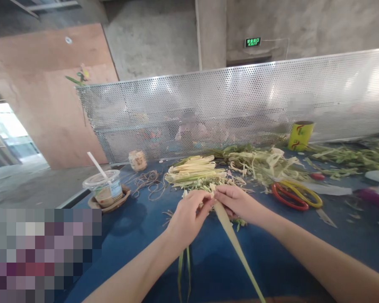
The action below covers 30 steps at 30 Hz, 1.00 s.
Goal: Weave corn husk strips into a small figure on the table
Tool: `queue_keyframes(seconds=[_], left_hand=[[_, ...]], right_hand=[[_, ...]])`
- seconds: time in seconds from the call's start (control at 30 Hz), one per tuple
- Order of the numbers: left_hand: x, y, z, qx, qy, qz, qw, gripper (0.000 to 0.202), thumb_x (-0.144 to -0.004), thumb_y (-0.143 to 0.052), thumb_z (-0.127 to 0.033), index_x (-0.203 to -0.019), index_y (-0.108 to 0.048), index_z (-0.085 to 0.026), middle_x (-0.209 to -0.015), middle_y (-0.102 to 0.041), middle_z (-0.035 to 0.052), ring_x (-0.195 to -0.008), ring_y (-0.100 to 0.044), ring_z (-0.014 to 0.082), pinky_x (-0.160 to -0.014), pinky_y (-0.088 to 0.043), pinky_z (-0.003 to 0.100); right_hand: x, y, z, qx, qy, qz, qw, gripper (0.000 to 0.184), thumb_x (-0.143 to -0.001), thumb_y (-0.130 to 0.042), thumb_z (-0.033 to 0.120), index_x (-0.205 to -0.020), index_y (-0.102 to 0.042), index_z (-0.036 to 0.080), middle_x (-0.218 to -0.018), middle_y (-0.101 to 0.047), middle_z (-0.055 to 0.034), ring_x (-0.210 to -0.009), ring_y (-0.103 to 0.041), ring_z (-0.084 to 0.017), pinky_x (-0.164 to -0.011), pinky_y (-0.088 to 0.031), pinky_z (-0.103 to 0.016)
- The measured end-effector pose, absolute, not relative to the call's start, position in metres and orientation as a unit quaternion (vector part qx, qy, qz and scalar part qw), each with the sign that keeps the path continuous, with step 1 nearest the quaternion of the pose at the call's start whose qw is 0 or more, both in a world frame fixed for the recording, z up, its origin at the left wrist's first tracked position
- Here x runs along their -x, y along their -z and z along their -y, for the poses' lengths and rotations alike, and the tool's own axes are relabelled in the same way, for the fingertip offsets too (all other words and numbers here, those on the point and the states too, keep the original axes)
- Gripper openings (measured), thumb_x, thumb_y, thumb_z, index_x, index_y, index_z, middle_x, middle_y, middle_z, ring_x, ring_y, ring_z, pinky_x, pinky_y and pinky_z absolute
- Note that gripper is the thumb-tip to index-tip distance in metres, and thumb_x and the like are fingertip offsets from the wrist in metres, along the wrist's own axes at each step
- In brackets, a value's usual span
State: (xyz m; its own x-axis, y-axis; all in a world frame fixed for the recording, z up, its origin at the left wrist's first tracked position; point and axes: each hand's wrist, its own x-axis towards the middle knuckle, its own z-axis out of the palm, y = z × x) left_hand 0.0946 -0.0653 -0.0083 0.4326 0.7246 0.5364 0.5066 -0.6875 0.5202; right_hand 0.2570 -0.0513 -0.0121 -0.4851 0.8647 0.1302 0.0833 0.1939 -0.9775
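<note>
My left hand (189,214) and my right hand (235,202) meet over the blue table (214,261), both pinched on the upper end of a long pale leaf strip (232,240). The strip runs from my fingers down toward the near edge. Thin green strands (183,269) hang below my left hand. Just beyond my fingers lies a bundle of pale yellow-green leaf strips (194,168) with small trimmings around it.
Scissors with red and yellow handles (295,195) lie right of my hands. A lidded plastic cup with a straw (105,188) stands at left, coiled twine (147,181) and a twine spool (137,160) behind. A yellow cup (300,135) and leaf piles (334,158) sit before a perforated metal screen (240,105).
</note>
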Motion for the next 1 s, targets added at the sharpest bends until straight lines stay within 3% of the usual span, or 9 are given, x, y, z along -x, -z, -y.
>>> queue_keyframes(seconds=[0.1, 0.2, 0.47, 0.67, 0.77, 0.9, 1.0], left_hand=[[-0.097, 0.007, 0.065, -0.799, -0.354, -0.407, 0.263, 0.022, -0.08, -0.048, -0.038, -0.073, -0.051, -0.018, -0.07, -0.055, -0.0009, -0.054, -0.05, 0.0102, -0.051, -0.04, 0.021], [-0.098, 0.006, 0.065, -0.786, -0.36, -0.419, 0.279, 0.024, -0.079, -0.048, -0.039, -0.068, -0.048, -0.018, -0.063, -0.05, -0.003, -0.05, -0.046, 0.0089, -0.047, -0.037, 0.02], [-0.098, 0.01, 0.07, -0.848, -0.392, -0.346, 0.079, 0.022, -0.084, -0.042, -0.027, -0.064, -0.046, -0.018, -0.07, -0.052, 0.0012, -0.069, -0.049, 0.0132, -0.066, -0.04, 0.024], [-0.099, 0.007, 0.068, -0.786, -0.373, -0.411, 0.273, 0.02, -0.079, -0.05, -0.037, -0.073, -0.051, -0.018, -0.07, -0.056, -0.0012, -0.052, -0.049, 0.0092, -0.05, -0.04, 0.021], [-0.099, 0.005, 0.067, -0.751, -0.4, -0.429, 0.303, 0.022, -0.076, -0.053, -0.038, -0.068, -0.049, -0.017, -0.064, -0.056, -0.002, -0.047, -0.049, 0.0088, -0.046, -0.039, 0.02], [-0.097, 0.006, 0.067, -0.759, -0.41, -0.435, 0.258, 0.022, -0.078, -0.051, -0.036, -0.067, -0.047, -0.018, -0.063, -0.06, -0.0014, -0.054, -0.055, 0.0113, -0.052, -0.042, 0.022], [-0.096, 0.01, 0.068, -0.801, -0.404, -0.411, 0.159, 0.019, -0.081, -0.047, -0.031, -0.067, -0.047, -0.019, -0.066, -0.058, 0.0003, -0.06, -0.055, 0.0127, -0.057, -0.042, 0.023]], right_hand=[[-0.258, 0.011, 0.052, 0.354, -0.485, 0.708, 0.372, 0.031, -0.082, -0.044, 0.043, -0.063, -0.038, 0.018, -0.041, -0.035, 0.0093, -0.034, -0.032, -0.004, -0.035, -0.027, -0.015], [-0.257, 0.011, 0.052, 0.367, -0.451, 0.721, 0.376, 0.029, -0.083, -0.044, 0.039, -0.064, -0.04, 0.018, -0.042, -0.035, 0.0088, -0.036, -0.034, -0.004, -0.036, -0.028, -0.016], [-0.255, 0.017, 0.048, 0.35, -0.551, 0.66, 0.372, 0.034, -0.079, -0.047, 0.048, -0.064, -0.036, 0.019, -0.039, -0.03, 0.0113, -0.03, -0.025, -0.002, -0.031, -0.021, -0.014], [-0.258, 0.008, 0.051, 0.347, -0.53, 0.681, 0.367, 0.036, -0.078, -0.047, 0.051, -0.064, -0.037, 0.018, -0.039, -0.034, 0.0109, -0.03, -0.03, -0.002, -0.031, -0.025, -0.014], [-0.259, 0.005, 0.053, 0.361, -0.517, 0.696, 0.342, 0.035, -0.079, -0.045, 0.051, -0.069, -0.042, 0.018, -0.042, -0.039, 0.0093, -0.031, -0.034, -0.003, -0.031, -0.027, -0.015], [-0.259, 0.006, 0.054, 0.379, -0.495, 0.711, 0.326, 0.035, -0.081, -0.042, 0.048, -0.067, -0.046, 0.016, -0.041, -0.038, 0.0084, -0.032, -0.035, -0.003, -0.031, -0.028, -0.014], [-0.257, 0.008, 0.051, 0.398, -0.467, 0.704, 0.359, 0.034, -0.082, -0.043, 0.043, -0.061, -0.042, 0.017, -0.04, -0.034, 0.0091, -0.031, -0.032, -0.003, -0.03, -0.026, -0.014]])
